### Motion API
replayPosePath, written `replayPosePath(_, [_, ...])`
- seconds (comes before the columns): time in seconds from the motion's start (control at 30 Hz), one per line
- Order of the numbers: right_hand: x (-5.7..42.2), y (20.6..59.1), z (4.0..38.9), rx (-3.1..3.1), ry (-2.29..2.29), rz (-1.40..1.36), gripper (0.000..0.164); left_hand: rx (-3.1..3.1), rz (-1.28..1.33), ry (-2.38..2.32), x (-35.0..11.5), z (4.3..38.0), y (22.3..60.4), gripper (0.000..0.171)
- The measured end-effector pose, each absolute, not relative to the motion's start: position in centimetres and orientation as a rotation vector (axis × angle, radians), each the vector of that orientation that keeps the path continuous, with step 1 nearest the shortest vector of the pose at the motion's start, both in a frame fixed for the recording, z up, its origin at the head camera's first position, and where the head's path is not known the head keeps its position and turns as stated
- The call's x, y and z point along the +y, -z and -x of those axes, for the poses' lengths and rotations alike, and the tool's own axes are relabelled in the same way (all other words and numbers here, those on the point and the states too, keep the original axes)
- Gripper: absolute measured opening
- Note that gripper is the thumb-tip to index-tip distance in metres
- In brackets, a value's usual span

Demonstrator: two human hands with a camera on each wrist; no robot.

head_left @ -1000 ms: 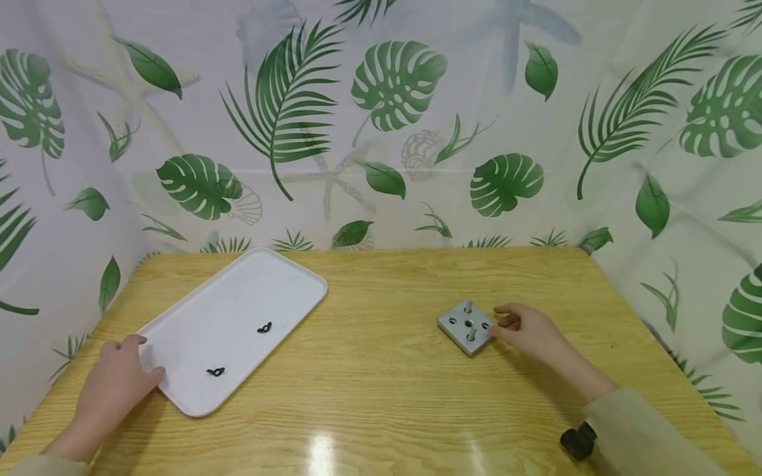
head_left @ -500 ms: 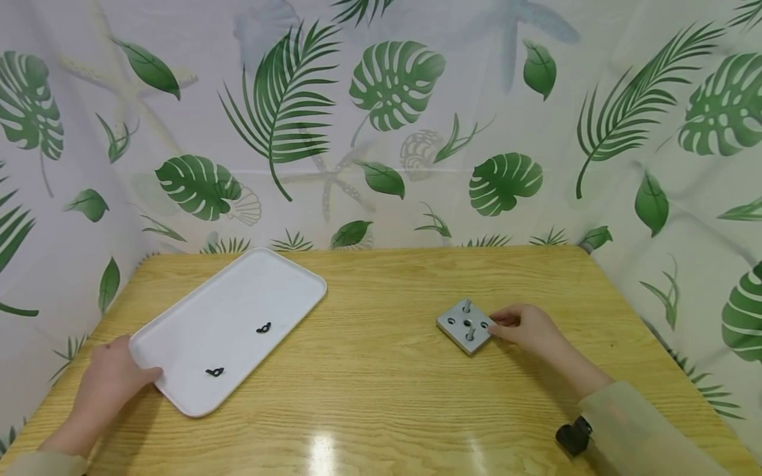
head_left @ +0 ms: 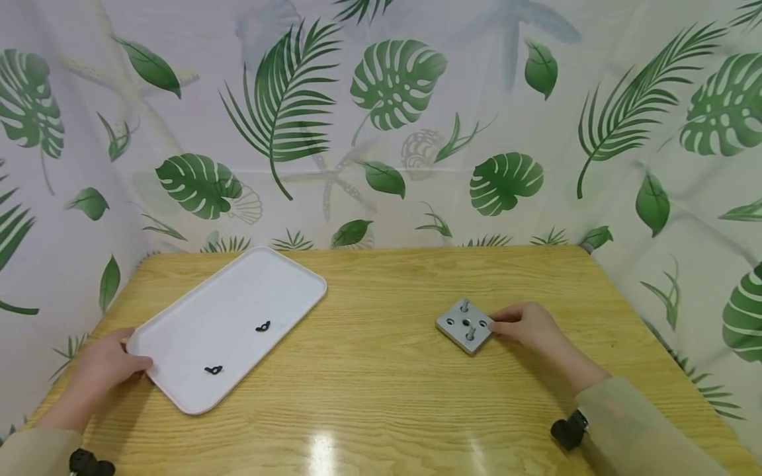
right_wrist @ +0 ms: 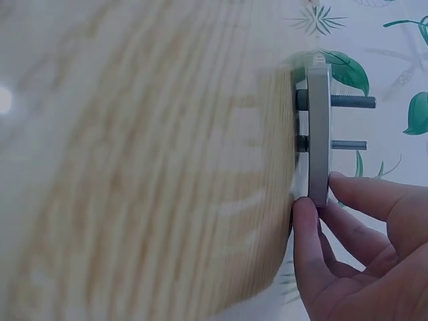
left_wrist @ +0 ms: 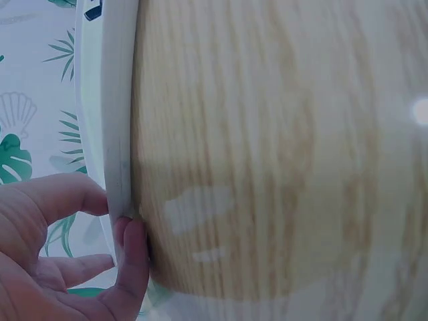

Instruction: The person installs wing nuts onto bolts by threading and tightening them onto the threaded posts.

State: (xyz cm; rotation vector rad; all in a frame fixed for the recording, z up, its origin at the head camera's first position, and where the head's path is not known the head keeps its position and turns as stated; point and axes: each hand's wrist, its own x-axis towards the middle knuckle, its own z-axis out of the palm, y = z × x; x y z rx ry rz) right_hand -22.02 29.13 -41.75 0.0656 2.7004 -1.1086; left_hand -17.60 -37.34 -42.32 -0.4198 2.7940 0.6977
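My left hand pinches the near-left end of a white tray, with thumb and fingers on either side of its rim in the left wrist view. Two black wing nuts lie apart on the tray. At the right, my right hand grips the corner of a square metal plate with several holes. Two threaded bolts pass through the plate, their heads on the table side in the right wrist view. The thumb is on the plate's upper face and a fingertip reaches beneath its edge.
A wood-grain table carries everything, with bare surface between tray and plate. Leaf-printed cloth hangs behind and along both sides. A black wrist camera sits beside the right sleeve, another beside the left.
My left hand has shifted slightly left and taken hold of the tray's rim, its fingers dropping below it. The right fingers have closed on the plate's corner. Tray and plate barely move.
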Motion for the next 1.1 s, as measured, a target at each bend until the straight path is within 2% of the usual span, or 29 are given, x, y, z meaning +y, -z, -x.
replayPosePath(0.2, [28.7,41.7,22.2,2.644,1.222,-0.079,0.035,2.786,0.439,-0.638,-37.4,17.9,42.4,0.086])
replayPosePath(0.33, [28.5,41.8,22.1,2.619,1.262,-0.094,0.035,2.798,0.450,-0.668,-37.7,18.1,42.4,0.078])
replayPosePath(0.7, [28.2,42.0,22.3,2.565,1.339,-0.166,0.038,2.680,0.544,-1.055,-38.3,17.6,43.1,0.034])
replayPosePath(1.1, [27.2,42.7,22.5,2.530,1.424,-0.208,0.036,2.733,0.448,-0.914,-37.8,16.7,42.8,0.028])
